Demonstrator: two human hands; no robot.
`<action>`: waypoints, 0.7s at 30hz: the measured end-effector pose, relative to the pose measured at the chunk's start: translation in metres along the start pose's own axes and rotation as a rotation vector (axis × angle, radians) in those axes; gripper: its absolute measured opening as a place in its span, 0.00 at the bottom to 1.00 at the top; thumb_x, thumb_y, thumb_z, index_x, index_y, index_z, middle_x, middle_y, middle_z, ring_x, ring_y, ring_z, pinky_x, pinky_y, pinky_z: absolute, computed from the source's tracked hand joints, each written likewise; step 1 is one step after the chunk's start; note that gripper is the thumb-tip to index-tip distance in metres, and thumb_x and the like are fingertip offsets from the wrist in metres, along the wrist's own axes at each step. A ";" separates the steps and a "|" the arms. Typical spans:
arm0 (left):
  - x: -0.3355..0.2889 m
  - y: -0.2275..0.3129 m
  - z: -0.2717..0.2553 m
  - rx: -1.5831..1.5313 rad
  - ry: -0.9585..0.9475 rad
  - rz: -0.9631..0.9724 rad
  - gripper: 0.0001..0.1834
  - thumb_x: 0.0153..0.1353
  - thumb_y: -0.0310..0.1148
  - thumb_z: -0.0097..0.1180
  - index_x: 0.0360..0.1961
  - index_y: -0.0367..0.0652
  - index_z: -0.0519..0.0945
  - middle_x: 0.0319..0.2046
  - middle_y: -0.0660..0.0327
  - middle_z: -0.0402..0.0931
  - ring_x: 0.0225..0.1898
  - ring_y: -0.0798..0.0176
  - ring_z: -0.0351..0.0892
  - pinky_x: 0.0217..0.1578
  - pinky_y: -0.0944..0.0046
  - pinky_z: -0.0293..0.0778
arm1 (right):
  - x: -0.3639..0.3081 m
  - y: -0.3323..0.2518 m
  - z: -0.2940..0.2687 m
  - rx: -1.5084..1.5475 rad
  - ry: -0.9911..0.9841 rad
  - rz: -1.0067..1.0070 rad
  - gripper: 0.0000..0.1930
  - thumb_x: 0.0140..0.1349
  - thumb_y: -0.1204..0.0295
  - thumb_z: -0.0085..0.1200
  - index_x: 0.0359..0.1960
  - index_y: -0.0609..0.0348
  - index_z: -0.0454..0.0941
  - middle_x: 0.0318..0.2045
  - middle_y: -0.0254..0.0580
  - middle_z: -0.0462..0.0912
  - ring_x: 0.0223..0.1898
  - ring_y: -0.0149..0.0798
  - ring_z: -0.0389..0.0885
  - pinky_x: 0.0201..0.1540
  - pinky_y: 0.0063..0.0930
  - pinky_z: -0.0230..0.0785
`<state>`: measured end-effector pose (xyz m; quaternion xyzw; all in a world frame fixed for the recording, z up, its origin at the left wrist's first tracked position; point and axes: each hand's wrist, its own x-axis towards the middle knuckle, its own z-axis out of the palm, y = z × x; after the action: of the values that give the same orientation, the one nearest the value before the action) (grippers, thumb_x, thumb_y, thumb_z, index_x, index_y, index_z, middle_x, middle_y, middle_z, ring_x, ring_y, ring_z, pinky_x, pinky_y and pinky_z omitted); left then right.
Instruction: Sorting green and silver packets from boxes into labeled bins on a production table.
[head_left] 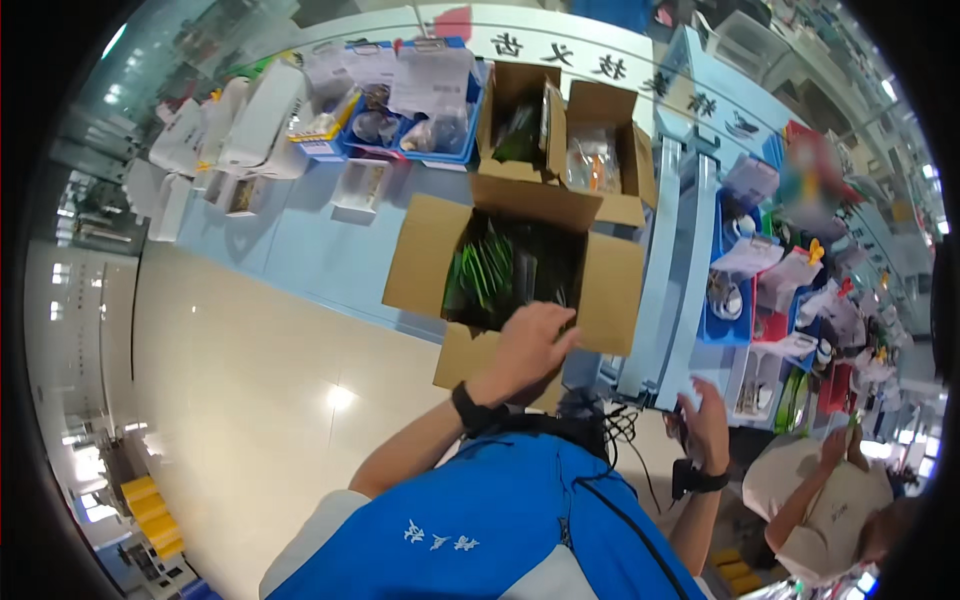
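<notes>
While left hand (530, 350) is at open carton (612, 290), perhaps touching; right hand (709, 425) apart

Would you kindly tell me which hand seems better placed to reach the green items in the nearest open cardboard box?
Probably the left hand: it is at the near side of that cardboard box, close to the green items; the right hand is farther right, away from both.
</notes>
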<state>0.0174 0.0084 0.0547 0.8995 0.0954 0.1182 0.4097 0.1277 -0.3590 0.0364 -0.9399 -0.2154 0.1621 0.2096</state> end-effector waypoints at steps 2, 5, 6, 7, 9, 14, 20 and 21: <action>0.005 -0.005 -0.028 0.010 0.099 0.074 0.13 0.59 0.32 0.62 0.45 0.38 0.82 0.42 0.50 0.81 0.47 0.46 0.79 0.50 0.53 0.74 | 0.017 -0.055 -0.021 0.357 0.000 0.129 0.20 0.64 0.67 0.60 0.55 0.64 0.77 0.46 0.52 0.82 0.50 0.45 0.82 0.50 0.37 0.74; 0.001 -0.011 -0.054 0.065 0.252 0.045 0.13 0.58 0.27 0.62 0.45 0.39 0.83 0.46 0.51 0.78 0.51 0.47 0.75 0.53 0.55 0.71 | 0.038 -0.112 -0.012 0.606 -0.121 0.023 0.17 0.67 0.67 0.58 0.53 0.63 0.79 0.46 0.49 0.85 0.49 0.40 0.83 0.52 0.33 0.75; -0.002 -0.016 -0.060 0.067 0.313 0.033 0.12 0.58 0.27 0.63 0.44 0.40 0.83 0.45 0.52 0.77 0.51 0.49 0.74 0.53 0.56 0.70 | 0.050 -0.142 -0.008 0.577 -0.174 -0.019 0.18 0.67 0.67 0.59 0.54 0.63 0.79 0.45 0.49 0.85 0.49 0.39 0.83 0.51 0.33 0.75; -0.004 -0.015 -0.065 0.127 0.384 0.052 0.12 0.54 0.26 0.65 0.41 0.42 0.85 0.45 0.53 0.76 0.48 0.49 0.74 0.52 0.53 0.70 | 0.059 -0.157 0.007 0.594 -0.221 -0.050 0.19 0.67 0.66 0.58 0.55 0.63 0.78 0.44 0.49 0.85 0.48 0.39 0.83 0.51 0.34 0.75; 0.006 -0.009 -0.072 0.358 0.372 0.007 0.26 0.53 0.31 0.68 0.55 0.44 0.79 0.52 0.50 0.74 0.55 0.46 0.70 0.57 0.50 0.65 | 0.088 -0.171 0.052 0.619 -0.242 -0.214 0.22 0.67 0.66 0.57 0.59 0.62 0.75 0.46 0.51 0.83 0.48 0.43 0.83 0.51 0.36 0.76; 0.005 -0.048 -0.074 0.315 0.045 -0.015 0.52 0.45 0.37 0.74 0.70 0.37 0.61 0.55 0.45 0.72 0.57 0.39 0.68 0.59 0.48 0.64 | 0.152 -0.248 0.109 0.159 -0.098 -0.227 0.31 0.53 0.62 0.63 0.51 0.78 0.69 0.45 0.69 0.76 0.51 0.63 0.74 0.56 0.49 0.68; 0.045 -0.063 -0.059 0.260 0.040 -0.021 0.48 0.46 0.36 0.72 0.69 0.36 0.63 0.49 0.42 0.76 0.54 0.38 0.72 0.55 0.47 0.68 | 0.164 -0.252 0.131 0.053 0.298 -0.247 0.23 0.47 0.72 0.61 0.47 0.70 0.75 0.53 0.69 0.73 0.54 0.67 0.73 0.53 0.55 0.72; 0.049 -0.070 -0.062 0.263 0.039 -0.011 0.48 0.46 0.36 0.72 0.69 0.36 0.63 0.49 0.42 0.76 0.54 0.38 0.72 0.55 0.47 0.68 | 0.161 -0.252 0.127 0.155 0.196 -0.222 0.22 0.48 0.74 0.59 0.47 0.71 0.75 0.52 0.69 0.75 0.52 0.65 0.76 0.50 0.53 0.73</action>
<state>0.0411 0.1111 0.0481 0.9424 0.1230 0.1202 0.2869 0.1302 -0.0352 0.0094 -0.9026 -0.2832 0.0618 0.3183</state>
